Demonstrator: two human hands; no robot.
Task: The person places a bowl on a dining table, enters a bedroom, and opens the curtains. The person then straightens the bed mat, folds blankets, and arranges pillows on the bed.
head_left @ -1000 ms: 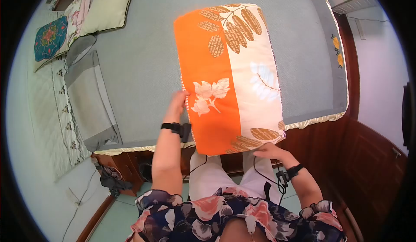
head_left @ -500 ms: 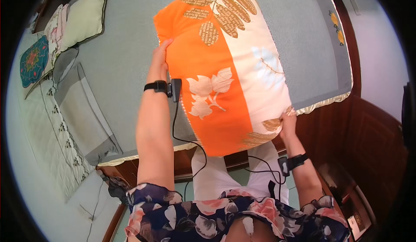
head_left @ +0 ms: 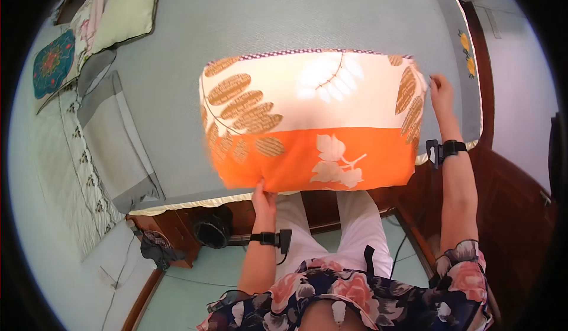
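A thick, folded-looking quilt (head_left: pixel 355 109), orange and white with brown leaf prints, lies at the front of the bed, its orange side facing me. A checked trim runs along its far edge. My left hand (head_left: pixel 264 199) is closed on the near orange edge, left of the middle, with some fingers hidden under the cloth. Just beyond the quilt's right end is my right hand (head_left: pixel 442 91), fingers curled together close to the white corner. Whatever sits between those fingertips is too small to make out. Each wrist wears a black strap with a small device.
The bed (head_left: pixel 266 17) has a grey cover with a pale ruffled edge. At the left are a pale green pillow (head_left: pixel 127 14), a teal patterned cushion (head_left: pixel 54 64) and a folded grey cloth (head_left: pixel 115 141). A dark round bin (head_left: pixel 214 227) stands on the floor below.
The quilt has turned from upright to lying crosswise, orange side nearer me. My left hand has come down to its near edge; my right hand has moved up and out past its right end.
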